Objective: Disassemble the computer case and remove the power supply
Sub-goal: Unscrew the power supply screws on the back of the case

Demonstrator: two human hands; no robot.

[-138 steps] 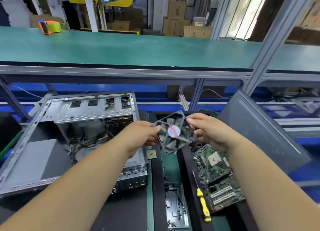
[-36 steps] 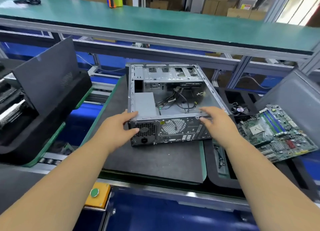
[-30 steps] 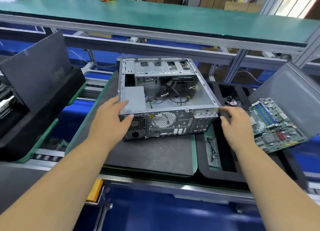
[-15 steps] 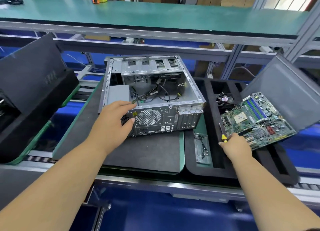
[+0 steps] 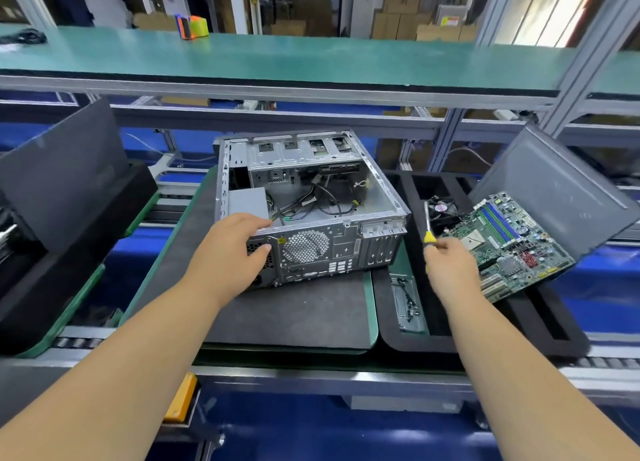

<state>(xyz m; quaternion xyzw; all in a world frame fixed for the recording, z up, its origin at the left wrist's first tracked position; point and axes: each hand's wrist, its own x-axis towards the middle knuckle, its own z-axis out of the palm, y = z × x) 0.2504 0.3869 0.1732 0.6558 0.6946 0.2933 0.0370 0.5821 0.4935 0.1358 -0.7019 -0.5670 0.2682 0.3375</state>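
Observation:
An open grey computer case [image 5: 343,249] lies on a dark mat, its rear panel facing me. The grey power supply [image 5: 247,201] sits in the case's near left corner with loose cables beside it. My left hand [image 5: 230,252] grips the rear left corner of the case, thumb on the back panel, fingers over the top edge by the power supply. My right hand [image 5: 450,265] holds a yellow-handled screwdriver [image 5: 428,230], shaft pointing away from me, over the black foam tray [image 5: 485,339] to the right of the case.
A green motherboard [image 5: 502,246] and a black fan [image 5: 441,209] lie in the foam tray, with a grey side panel [image 5: 554,187] leaning behind. A dark panel [image 5: 65,169] leans at left. A green shelf [image 5: 311,58] overhangs the bench.
The fan left my hands and lies in the tray. The case was turned on the mat. My right hand went from the case to the tray and lifted the screwdriver.

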